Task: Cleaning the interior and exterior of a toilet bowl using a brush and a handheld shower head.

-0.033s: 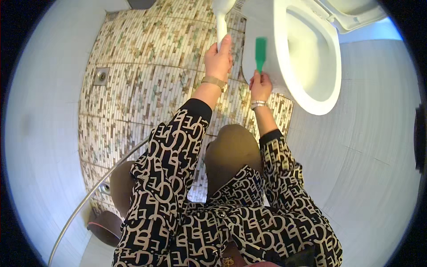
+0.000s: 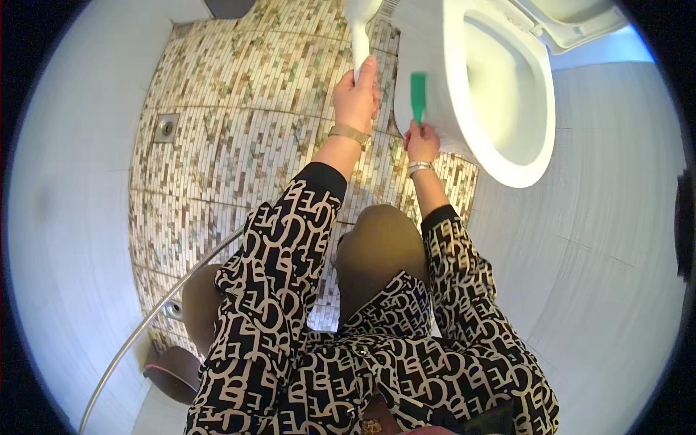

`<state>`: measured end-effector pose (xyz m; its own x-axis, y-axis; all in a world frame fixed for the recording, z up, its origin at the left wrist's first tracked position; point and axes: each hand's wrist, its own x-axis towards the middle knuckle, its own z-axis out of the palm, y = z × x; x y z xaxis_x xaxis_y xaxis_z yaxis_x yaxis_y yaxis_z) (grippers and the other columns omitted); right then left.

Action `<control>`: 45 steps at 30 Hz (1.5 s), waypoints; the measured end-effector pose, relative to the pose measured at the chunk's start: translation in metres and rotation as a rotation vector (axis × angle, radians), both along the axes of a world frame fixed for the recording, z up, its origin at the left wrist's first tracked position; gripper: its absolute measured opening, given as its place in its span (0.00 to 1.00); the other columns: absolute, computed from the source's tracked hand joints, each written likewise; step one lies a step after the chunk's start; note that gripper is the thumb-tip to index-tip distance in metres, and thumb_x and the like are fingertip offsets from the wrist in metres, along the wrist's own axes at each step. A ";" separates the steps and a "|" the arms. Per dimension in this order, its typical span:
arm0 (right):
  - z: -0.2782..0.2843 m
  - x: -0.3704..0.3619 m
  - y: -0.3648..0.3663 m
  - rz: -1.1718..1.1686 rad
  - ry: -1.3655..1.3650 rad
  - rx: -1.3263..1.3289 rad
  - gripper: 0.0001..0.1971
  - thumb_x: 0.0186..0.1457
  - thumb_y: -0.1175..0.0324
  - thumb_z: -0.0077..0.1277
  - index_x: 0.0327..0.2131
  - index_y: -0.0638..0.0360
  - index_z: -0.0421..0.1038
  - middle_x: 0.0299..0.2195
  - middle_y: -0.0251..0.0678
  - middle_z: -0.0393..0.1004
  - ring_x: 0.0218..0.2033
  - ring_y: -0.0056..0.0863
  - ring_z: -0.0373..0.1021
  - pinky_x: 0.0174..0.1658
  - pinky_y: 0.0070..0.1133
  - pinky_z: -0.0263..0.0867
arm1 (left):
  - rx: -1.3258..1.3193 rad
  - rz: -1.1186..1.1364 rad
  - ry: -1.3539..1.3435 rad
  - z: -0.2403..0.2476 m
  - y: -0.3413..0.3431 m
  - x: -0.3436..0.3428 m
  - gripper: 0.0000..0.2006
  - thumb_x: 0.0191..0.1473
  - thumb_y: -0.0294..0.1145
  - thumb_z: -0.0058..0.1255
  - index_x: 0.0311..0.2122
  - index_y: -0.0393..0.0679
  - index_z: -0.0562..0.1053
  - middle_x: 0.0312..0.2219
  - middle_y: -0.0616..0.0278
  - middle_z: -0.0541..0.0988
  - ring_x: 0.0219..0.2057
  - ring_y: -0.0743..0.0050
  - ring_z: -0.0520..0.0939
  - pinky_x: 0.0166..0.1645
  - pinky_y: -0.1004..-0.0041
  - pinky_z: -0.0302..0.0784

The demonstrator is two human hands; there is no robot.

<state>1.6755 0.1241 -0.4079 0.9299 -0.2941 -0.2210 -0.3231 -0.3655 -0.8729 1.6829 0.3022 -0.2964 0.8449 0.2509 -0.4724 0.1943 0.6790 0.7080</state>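
My left hand (image 2: 355, 98) is closed around the handle of a white handheld shower head (image 2: 360, 40), whose head end is cut off by the upper edge. My right hand (image 2: 421, 140) grips the narrow end of a green brush (image 2: 418, 90); its flat, wide part points away from me. Motion blurs the brush, and its bristles cannot be made out. It is held against or just in front of the outer side of the white toilet (image 2: 428, 43); whether it touches cannot be told. The toilet's seat ring (image 2: 513, 174) surrounds the open bowl.
The raised toilet lid (image 2: 580, 32) is at the upper right. A metal hose (image 2: 145, 319) curves from the lower left behind my left arm. Mosaic floor tiles (image 2: 217, 80) hold a square drain (image 2: 166, 128). A dark bin (image 2: 174, 373) stands lower left, and pale walls (image 2: 65, 181) flank both sides.
My right hand and the green brush have shifted slightly toward me and to the left along the toilet's side. My left hand keeps its hold on the shower head.
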 end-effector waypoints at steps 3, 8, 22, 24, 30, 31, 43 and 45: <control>-0.016 -0.002 -0.007 -0.053 0.013 0.106 0.12 0.55 0.65 0.49 0.31 0.68 0.70 0.15 0.33 0.69 0.12 0.16 0.62 0.16 0.18 0.57 | 0.042 -0.003 -0.049 0.016 -0.009 0.007 0.18 0.52 0.49 0.51 0.24 0.45 0.66 0.12 0.70 0.65 0.08 0.85 0.59 0.12 0.80 0.52; 0.056 -0.026 0.028 0.064 -0.203 0.122 0.13 0.56 0.64 0.48 0.37 0.65 0.71 0.16 0.31 0.70 0.13 0.15 0.62 0.18 0.16 0.59 | 0.314 0.047 -0.114 0.022 0.008 0.004 0.19 0.49 0.51 0.55 0.25 0.42 0.71 0.13 0.72 0.66 0.13 0.87 0.63 0.17 0.82 0.57; 0.054 -0.121 -0.090 0.150 -0.155 -0.308 0.11 0.53 0.68 0.51 0.37 0.64 0.73 0.21 0.43 0.73 0.17 0.31 0.69 0.20 0.23 0.63 | 0.990 -0.449 -0.405 0.102 -0.025 -0.018 0.12 0.47 0.39 0.59 0.28 0.41 0.74 0.16 0.75 0.68 0.17 0.90 0.64 0.20 0.82 0.58; 0.054 -0.131 -0.117 0.189 -0.299 -0.434 0.10 0.53 0.68 0.51 0.37 0.63 0.73 0.22 0.45 0.74 0.18 0.34 0.71 0.21 0.24 0.64 | 1.032 -0.530 -0.427 0.105 -0.039 -0.026 0.12 0.46 0.38 0.60 0.28 0.40 0.74 0.16 0.73 0.69 0.17 0.88 0.64 0.20 0.81 0.59; 0.043 -0.166 -0.181 -0.091 -0.182 -0.348 0.10 0.54 0.66 0.51 0.36 0.63 0.73 0.18 0.37 0.72 0.14 0.23 0.66 0.19 0.21 0.62 | 1.347 -0.478 -0.905 0.092 -0.081 -0.049 0.12 0.44 0.36 0.60 0.33 0.42 0.74 0.20 0.60 0.75 0.18 0.71 0.74 0.22 0.75 0.66; 0.040 -0.171 -0.186 -0.242 -0.091 -0.217 0.10 0.54 0.66 0.51 0.35 0.62 0.73 0.16 0.33 0.71 0.13 0.19 0.63 0.18 0.20 0.60 | 1.362 -0.544 -0.960 0.092 -0.089 -0.054 0.13 0.43 0.37 0.60 0.33 0.42 0.74 0.22 0.59 0.75 0.19 0.65 0.75 0.23 0.71 0.67; 0.011 -0.163 -0.101 -0.496 -0.115 0.764 0.11 0.56 0.68 0.45 0.24 0.63 0.69 0.12 0.30 0.65 0.09 0.17 0.57 0.13 0.16 0.51 | 1.627 -0.900 -1.204 0.037 -0.143 -0.087 0.13 0.44 0.35 0.56 0.34 0.41 0.73 0.24 0.59 0.72 0.24 0.60 0.74 0.26 0.66 0.67; 0.006 -0.149 -0.104 -0.528 -0.086 0.928 0.12 0.57 0.64 0.46 0.28 0.64 0.71 0.11 0.30 0.64 0.10 0.18 0.56 0.13 0.17 0.51 | 1.625 -0.886 -1.225 0.030 -0.145 -0.089 0.13 0.44 0.35 0.56 0.35 0.41 0.73 0.23 0.59 0.71 0.24 0.60 0.74 0.25 0.66 0.67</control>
